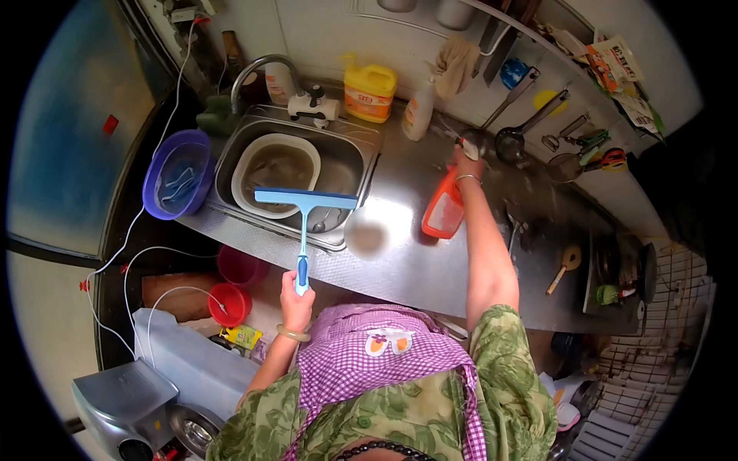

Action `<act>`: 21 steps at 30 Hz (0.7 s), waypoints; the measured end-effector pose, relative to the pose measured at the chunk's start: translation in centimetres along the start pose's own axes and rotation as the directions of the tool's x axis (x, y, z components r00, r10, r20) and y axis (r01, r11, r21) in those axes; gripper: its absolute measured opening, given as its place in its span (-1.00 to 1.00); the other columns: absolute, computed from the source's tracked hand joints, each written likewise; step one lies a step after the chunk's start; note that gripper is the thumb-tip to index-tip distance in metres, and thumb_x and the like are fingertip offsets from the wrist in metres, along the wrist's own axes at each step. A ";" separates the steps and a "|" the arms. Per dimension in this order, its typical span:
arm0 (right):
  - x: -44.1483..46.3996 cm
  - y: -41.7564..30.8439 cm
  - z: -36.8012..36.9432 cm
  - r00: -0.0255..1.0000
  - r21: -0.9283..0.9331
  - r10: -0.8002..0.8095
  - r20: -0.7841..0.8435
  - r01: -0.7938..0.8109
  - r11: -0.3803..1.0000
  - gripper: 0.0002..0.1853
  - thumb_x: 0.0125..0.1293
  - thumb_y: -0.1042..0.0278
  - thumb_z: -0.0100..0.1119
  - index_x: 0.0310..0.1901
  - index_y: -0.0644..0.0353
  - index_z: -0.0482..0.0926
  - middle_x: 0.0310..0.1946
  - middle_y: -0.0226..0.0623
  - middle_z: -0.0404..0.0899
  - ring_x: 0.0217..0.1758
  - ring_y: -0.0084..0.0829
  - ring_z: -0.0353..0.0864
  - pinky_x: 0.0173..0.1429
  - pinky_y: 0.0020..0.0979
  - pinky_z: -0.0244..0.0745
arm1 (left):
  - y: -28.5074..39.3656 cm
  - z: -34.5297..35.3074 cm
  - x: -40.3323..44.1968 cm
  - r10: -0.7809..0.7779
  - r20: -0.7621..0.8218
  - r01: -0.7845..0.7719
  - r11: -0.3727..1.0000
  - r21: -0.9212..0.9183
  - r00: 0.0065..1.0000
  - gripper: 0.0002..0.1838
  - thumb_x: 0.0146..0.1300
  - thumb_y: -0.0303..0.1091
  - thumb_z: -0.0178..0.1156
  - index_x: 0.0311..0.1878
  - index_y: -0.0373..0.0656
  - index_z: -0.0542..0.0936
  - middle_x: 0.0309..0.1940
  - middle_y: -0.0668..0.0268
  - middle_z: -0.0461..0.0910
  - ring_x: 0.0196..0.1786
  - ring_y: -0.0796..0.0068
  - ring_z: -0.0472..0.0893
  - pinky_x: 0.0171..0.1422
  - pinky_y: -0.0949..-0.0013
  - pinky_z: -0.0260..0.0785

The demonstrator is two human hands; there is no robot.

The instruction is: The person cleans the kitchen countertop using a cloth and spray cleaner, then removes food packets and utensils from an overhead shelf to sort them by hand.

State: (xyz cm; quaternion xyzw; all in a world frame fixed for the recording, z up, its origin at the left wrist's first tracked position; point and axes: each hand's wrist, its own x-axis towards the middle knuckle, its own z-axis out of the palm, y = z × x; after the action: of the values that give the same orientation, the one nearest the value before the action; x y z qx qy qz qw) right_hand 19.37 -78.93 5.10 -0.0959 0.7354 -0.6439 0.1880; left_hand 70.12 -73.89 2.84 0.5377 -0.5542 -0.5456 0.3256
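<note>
My left hand [295, 306] is closed around the blue handle of a squeegee [304, 201]. Its wide blade is up, in front of the sink's near edge. Out over the steel counter, my right hand [467, 163] grips the neck of a red spray bottle [443, 209], whose trigger head is partly hidden by my fingers. The bottle leans a little; whether its base touches the counter I cannot tell. Behind the squeegee blade, a white basin [240, 178] of murky water sits in the steel sink [361, 157].
A yellow jug [370, 91] and a clear pump bottle [419, 111] stand along the wall by the faucet [315, 106]. Left of the sink is a purple basin [154, 180]. Ladles [511, 142] hang at the right, and a wooden-handled brush [567, 261] lies on the counter [407, 273].
</note>
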 end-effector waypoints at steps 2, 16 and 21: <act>1.0 0.5 -0.2 0.995 -0.060 0.098 -0.011 -0.098 0.993 -0.62 0.16 0.36 0.35 0.01 0.24 0.57 -0.30 -0.28 0.60 -0.41 -0.42 0.61 -0.48 -0.38 0.57 | 0.6 -0.4 -0.3 0.016 0.002 -0.016 1.000 0.024 1.000 -0.63 0.00 -0.50 0.13 -0.05 -0.26 0.39 -0.38 0.28 0.42 -0.35 0.51 0.41 -0.24 0.41 0.32; -4.6 1.2 -0.3 0.945 0.008 0.003 0.328 -0.005 1.000 -0.59 0.15 0.39 0.35 0.06 0.21 0.56 -0.31 -0.34 0.59 -0.40 -0.44 0.59 -0.48 -0.35 0.57 | 1.4 0.7 -0.8 0.094 0.019 -0.095 0.989 0.110 0.995 -0.63 0.02 -0.45 0.14 -0.05 -0.27 0.37 -0.40 0.23 0.44 -0.34 0.41 0.45 -0.21 0.33 0.34; -2.5 2.9 1.9 0.935 -0.041 0.005 0.354 0.010 0.999 -0.58 0.17 0.38 0.34 0.07 0.22 0.54 -0.33 -0.32 0.58 -0.42 -0.43 0.59 -0.47 -0.35 0.56 | 2.7 1.4 0.4 0.151 0.015 -0.151 0.968 0.200 0.988 -0.58 0.01 -0.41 0.15 -0.01 -0.29 0.39 -0.38 0.14 0.47 -0.33 0.29 0.49 -0.19 0.27 0.36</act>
State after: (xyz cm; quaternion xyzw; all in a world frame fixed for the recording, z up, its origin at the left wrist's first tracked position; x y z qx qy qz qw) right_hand 22.71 -79.26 2.40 -0.2152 0.7030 -0.6006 0.3144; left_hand 68.08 -74.41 5.10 0.5241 -0.6457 -0.4605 0.3102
